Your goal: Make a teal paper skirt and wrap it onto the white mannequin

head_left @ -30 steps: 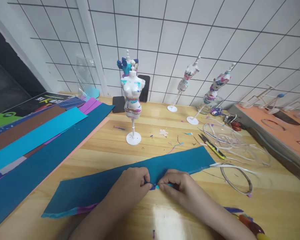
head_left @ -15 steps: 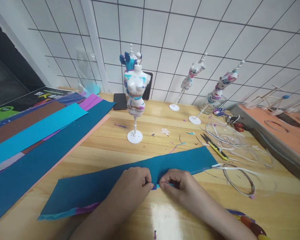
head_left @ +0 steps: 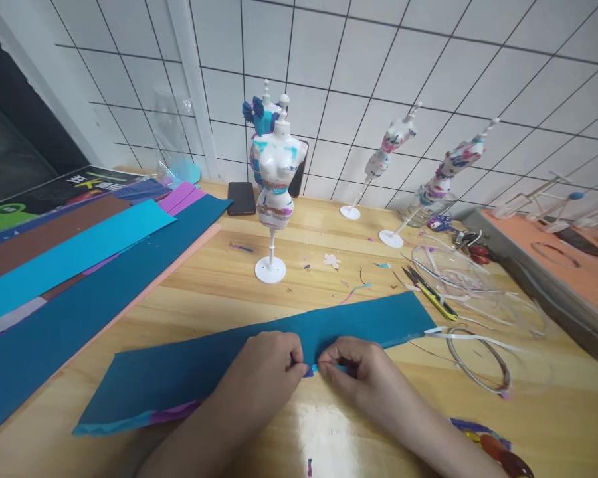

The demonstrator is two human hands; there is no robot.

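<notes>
A long teal strip of crepe-like paper [head_left: 169, 372] lies slantwise across the table before me. Light blue and purple trim [head_left: 172, 413] runs along its near edge. My left hand [head_left: 269, 362] is closed in a pinch on that edge near the strip's middle, a bit of dark blue showing under the fingertips. Just to its right, my right hand [head_left: 356, 365] pinches the same edge, thumb against forefinger. A small gap with a light blue sliver separates the two pinches. The fingers hide how the trim and paper meet there.
Small dress-form mannequins [head_left: 278, 172] stand along the tiled wall. Layered coloured paper sheets [head_left: 80, 255] cover the left side. To the right lie a yellow-handled cutting tool [head_left: 431, 293], coiled clear tubing [head_left: 458, 272] and a thin hoop [head_left: 478, 362]. A black phone [head_left: 242, 198] rests behind.
The view has shifted slightly. Both hands keep nearly the same pinches on the paper edge, with little visible movement.
</notes>
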